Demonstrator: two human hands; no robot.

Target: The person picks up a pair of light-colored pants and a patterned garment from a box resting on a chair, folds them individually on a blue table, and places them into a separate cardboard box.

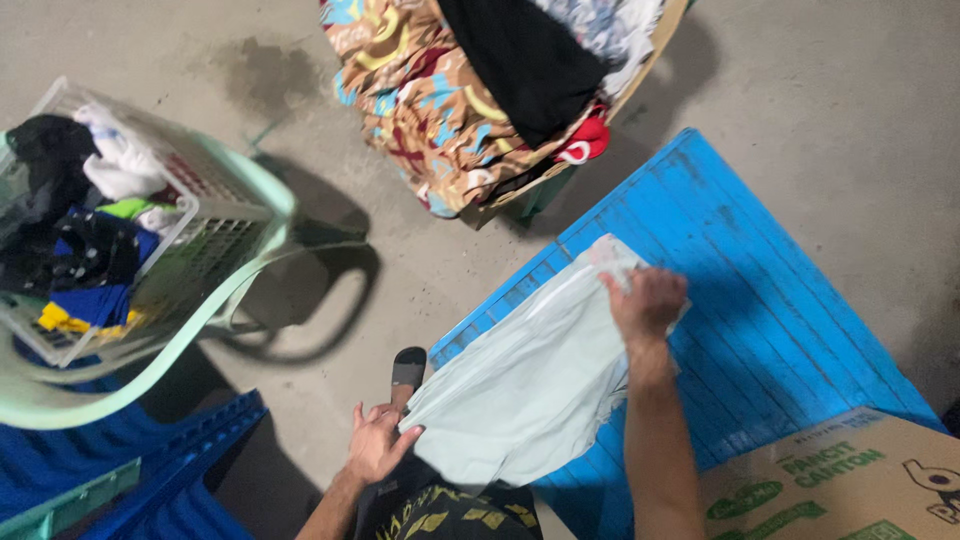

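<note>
A: We confirm the grip first. Our right hand (650,300) is closed on the far edge of the pale mint garment (530,375), pinning it against the blue slatted table (760,300). Our left hand (378,445) pinches the near left corner, fingers curled on the cloth.

B: Location of the garment?

A: It spans the near left edge of the table, part on the slats, part hanging towards our lap.

B: Procedure for a clean result?

A: We judge that both hands should keep even tension, so the cloth lies flat without creases. We draw the corners apart, not upward, and keep the hem off the concrete floor (380,250).

B: Surroundings?

A: A laundry basket (235,215) of clothes stands far left; a heap of patterned clothes (440,110) sits beyond the table; a cardboard box (840,480) lies near right.
</note>
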